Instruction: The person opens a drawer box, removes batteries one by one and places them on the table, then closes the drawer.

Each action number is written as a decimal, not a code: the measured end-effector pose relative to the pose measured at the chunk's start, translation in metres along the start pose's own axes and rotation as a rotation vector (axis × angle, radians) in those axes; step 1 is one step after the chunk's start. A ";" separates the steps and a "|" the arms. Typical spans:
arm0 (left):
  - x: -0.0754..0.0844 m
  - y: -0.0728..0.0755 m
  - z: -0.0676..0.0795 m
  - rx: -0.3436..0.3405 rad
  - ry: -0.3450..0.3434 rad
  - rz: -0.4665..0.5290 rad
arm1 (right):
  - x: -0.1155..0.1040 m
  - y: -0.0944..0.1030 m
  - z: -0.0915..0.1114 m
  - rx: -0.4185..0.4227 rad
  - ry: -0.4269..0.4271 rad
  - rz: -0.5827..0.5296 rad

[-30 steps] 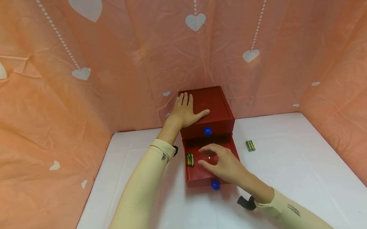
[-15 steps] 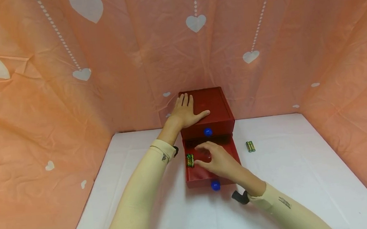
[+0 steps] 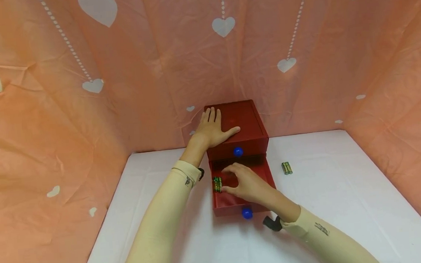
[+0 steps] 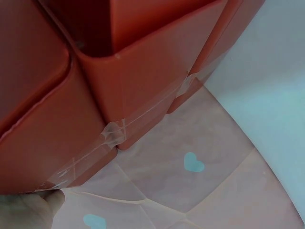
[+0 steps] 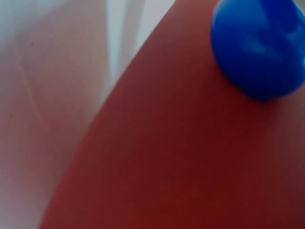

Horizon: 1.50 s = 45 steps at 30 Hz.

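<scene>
Right grip (image 3: 250, 185) half-open, perhaps touching batteries (image 3: 217, 184).

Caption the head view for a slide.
Left hand on a red drawer unit, right hand near batteries in its open lower drawer.

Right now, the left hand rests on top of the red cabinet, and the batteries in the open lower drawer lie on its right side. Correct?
No: the head view shows the batteries in the open lower drawer on its left side. The left hand does rest atop the red cabinet.
</scene>
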<state>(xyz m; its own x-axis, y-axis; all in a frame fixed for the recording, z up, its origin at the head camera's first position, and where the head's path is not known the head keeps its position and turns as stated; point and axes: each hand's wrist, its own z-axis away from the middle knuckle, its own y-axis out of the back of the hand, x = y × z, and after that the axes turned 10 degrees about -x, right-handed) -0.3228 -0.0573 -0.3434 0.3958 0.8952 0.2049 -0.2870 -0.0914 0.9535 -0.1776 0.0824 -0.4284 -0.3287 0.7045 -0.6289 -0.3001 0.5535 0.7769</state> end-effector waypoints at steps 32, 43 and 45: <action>0.000 -0.001 -0.001 0.004 -0.001 0.004 | 0.002 -0.012 -0.015 -0.071 0.027 0.020; 0.001 0.000 0.000 0.007 -0.006 0.001 | 0.006 -0.015 -0.018 -0.092 -0.008 0.029; 0.001 0.000 0.000 0.008 -0.007 0.001 | 0.006 -0.015 -0.019 -0.094 -0.011 0.028</action>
<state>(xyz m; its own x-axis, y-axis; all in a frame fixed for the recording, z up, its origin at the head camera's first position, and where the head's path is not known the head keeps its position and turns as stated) -0.3222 -0.0565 -0.3434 0.4019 0.8919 0.2072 -0.2802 -0.0956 0.9552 -0.1918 0.0698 -0.4448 -0.3281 0.7242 -0.6066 -0.3736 0.4904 0.7874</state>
